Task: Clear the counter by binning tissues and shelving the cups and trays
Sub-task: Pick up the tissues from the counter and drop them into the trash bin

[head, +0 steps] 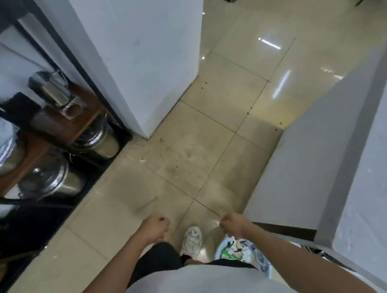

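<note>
Left hand [155,228], lower centre of frame: fingers curled into a fist, grip together, nothing visibly held. Right hand [233,224], just right of it: fingers also curled, grip together; whether it pinches anything cannot be told from the blurred frame. Both hands hang over the tiled floor [210,131]. A bin [259,258] holding mixed waste sits at lower right, directly below the right hand. A shelf [59,131] at left carries steel pots [49,180].
</note>
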